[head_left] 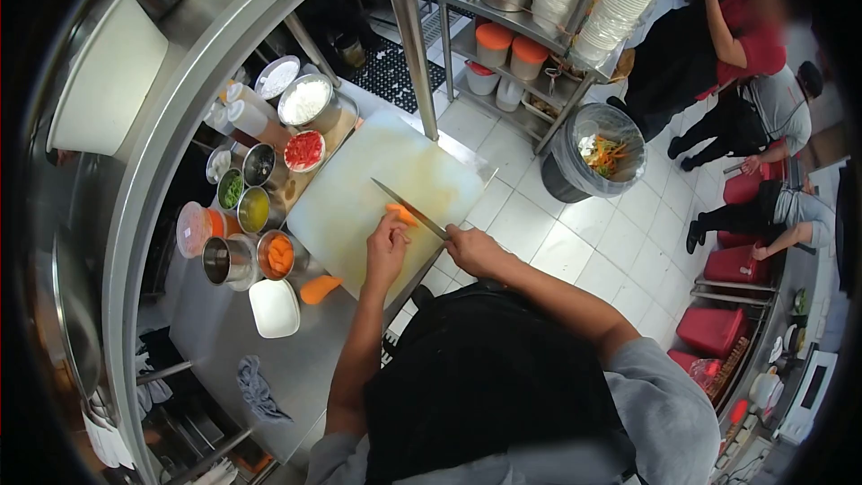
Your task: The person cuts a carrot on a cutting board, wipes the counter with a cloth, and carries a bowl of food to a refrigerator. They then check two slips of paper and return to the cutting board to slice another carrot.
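Note:
A long knife [409,207] is held by its handle in my right hand [478,251], its blade pointing up and left over the white cutting board [359,157]. Under the blade lies a small orange piece of carrot [400,215]. The curled fingers of my left hand [388,245] press on that piece near the board's lower part. A larger orange carrot piece [320,288] rests on the steel counter, left of my left forearm. Beside it stands a metal container of cut carrot [280,255].
Left of the board are sauce bottles [249,117], a bowl of white powder [305,101], a red-filled cup [304,151] and a white dish [275,309]. A lined bin [569,171] stands beyond the board. Several people are at the upper right. A metal post [409,36] rises behind the board.

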Demonstrator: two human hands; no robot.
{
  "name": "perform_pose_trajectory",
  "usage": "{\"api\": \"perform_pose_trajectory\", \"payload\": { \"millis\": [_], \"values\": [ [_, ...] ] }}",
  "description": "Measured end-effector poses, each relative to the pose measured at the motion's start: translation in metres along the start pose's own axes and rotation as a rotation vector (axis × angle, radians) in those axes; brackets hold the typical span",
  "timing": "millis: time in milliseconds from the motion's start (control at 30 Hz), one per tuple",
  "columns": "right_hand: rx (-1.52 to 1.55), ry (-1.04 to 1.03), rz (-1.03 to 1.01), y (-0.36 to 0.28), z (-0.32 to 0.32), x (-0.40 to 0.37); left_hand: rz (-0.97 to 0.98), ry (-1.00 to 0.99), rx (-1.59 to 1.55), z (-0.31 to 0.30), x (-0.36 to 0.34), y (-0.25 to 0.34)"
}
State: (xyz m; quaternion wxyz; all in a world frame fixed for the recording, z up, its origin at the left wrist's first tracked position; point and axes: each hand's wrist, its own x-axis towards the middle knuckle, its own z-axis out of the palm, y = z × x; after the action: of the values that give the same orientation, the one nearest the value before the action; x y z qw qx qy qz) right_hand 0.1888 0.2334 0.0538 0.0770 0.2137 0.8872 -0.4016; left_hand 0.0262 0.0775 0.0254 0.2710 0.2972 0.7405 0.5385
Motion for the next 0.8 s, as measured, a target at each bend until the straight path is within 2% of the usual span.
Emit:
{"api": "perform_pose_trajectory", "payload": {
  "millis": [33,100,200,367,533,800],
  "values": [
    [-0.019,-0.004,-0.008,0.000,0.002,0.001,-0.002,0.002,-0.003,-0.001,0.001,-0.002],
    [-0.040,-0.009,-0.011,-0.001,0.003,0.002,0.409,0.140,0.526,-0.003,0.007,0.008],
    [-0.078,0.039,-0.057,0.000,0.006,-0.003,0.312,0.028,0.430,-0.012,0.012,0.010],
    [-0.128,0.111,-0.037,-0.002,0.015,-0.012,0.344,0.028,0.431,-0.011,0.011,-0.005],
    [-0.199,0.095,-0.006,0.001,0.020,-0.018,0.442,0.121,0.461,0.000,0.015,-0.004],
    [-0.193,0.115,-0.010,-0.012,0.004,-0.045,0.427,0.154,0.456,0.009,0.016,-0.005]
  ]
}}
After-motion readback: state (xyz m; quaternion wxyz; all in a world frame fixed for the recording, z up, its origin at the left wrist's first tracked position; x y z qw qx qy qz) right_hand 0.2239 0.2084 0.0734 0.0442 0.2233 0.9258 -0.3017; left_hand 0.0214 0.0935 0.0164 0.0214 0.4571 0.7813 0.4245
